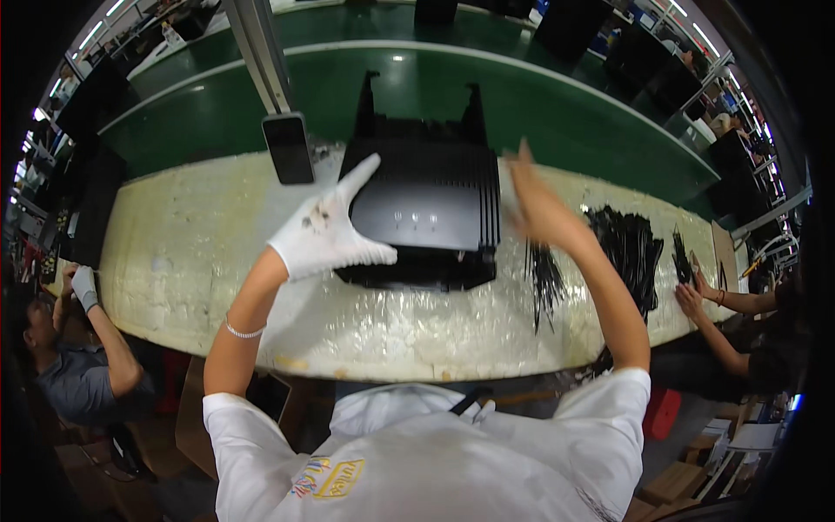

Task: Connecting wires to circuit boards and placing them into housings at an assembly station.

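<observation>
A black plastic housing (422,204) with a glossy top panel, slotted edges and two upright arms at its far end sits on the worktable. My left hand (330,226), in a white glove with dark smudges, rests at the housing's left side. Its thumb and fingers are spread wide over the near left part of the panel. At the housing's right side is my bare right hand (541,204), blurred by motion. Its fingers look stretched out and away from the panel, with nothing visible in them.
Thin black strands (544,283) and a larger black bundle (626,248) lie right on the worktable (191,252). A phone (288,150) hangs by a metal post. Beyond runs a green conveyor (330,87). One co-worker sits left; another person's hands (693,296) touch black strands far right.
</observation>
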The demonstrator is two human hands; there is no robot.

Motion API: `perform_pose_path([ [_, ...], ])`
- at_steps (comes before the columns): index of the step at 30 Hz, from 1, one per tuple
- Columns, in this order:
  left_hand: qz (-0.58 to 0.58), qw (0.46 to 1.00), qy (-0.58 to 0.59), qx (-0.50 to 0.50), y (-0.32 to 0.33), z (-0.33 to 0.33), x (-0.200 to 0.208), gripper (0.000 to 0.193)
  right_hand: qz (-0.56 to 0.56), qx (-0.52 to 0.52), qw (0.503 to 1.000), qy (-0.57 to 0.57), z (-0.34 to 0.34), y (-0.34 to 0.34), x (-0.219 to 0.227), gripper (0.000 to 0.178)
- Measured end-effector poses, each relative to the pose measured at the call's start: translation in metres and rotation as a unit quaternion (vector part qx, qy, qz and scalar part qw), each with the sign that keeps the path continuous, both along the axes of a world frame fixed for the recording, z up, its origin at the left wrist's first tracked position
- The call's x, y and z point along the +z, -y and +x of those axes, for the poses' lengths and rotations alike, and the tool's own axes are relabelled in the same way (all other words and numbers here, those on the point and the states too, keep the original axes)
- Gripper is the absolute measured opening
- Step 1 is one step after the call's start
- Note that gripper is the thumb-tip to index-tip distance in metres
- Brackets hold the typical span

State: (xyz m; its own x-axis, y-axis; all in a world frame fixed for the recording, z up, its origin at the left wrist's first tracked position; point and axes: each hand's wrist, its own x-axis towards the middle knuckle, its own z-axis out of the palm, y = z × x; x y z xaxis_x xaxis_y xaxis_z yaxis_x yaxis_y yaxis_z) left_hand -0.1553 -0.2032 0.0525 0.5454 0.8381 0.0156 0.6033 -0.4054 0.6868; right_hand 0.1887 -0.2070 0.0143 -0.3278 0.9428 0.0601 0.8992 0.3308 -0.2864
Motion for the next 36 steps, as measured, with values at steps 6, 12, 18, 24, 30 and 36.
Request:
perform_pose_path([
  [6, 0.03, 0.999, -0.03, 0.011, -0.042, 0.039, -0.001, 0.109, -0.194, 0.121, 0.96, -0.159, 0.008, 0.036, -0.005, 0.086],
  [12, 0.016, 0.991, 0.131, 0.031, -0.179, 0.127, -0.02, 0.064, -0.029, 0.005, 0.924, -0.38, 0.069, -0.069, -0.038, 0.064],
  [18, 0.067, 0.978, 0.197, 0.024, -0.267, 0.204, -0.058, 0.066, 0.039, -0.119, 0.953, -0.276, 0.132, -0.139, -0.06, 0.062],
  [24, 0.213, 0.942, 0.233, 0.109, -0.232, 0.201, -0.066, 0.087, 0.361, -0.151, 0.92, -0.02, 0.104, -0.105, -0.056, 0.063],
  [30, 0.07, 0.967, 0.238, 0.059, -0.117, 0.106, -0.064, 0.086, 0.328, -0.057, 0.932, -0.143, -0.012, -0.042, -0.028, 0.059],
  [36, -0.408, 0.528, 0.741, -0.069, -0.03, 0.018, -0.006, 0.102, 0.288, 0.088, 0.911, -0.283, -0.154, 0.018, 0.009, 0.047],
])
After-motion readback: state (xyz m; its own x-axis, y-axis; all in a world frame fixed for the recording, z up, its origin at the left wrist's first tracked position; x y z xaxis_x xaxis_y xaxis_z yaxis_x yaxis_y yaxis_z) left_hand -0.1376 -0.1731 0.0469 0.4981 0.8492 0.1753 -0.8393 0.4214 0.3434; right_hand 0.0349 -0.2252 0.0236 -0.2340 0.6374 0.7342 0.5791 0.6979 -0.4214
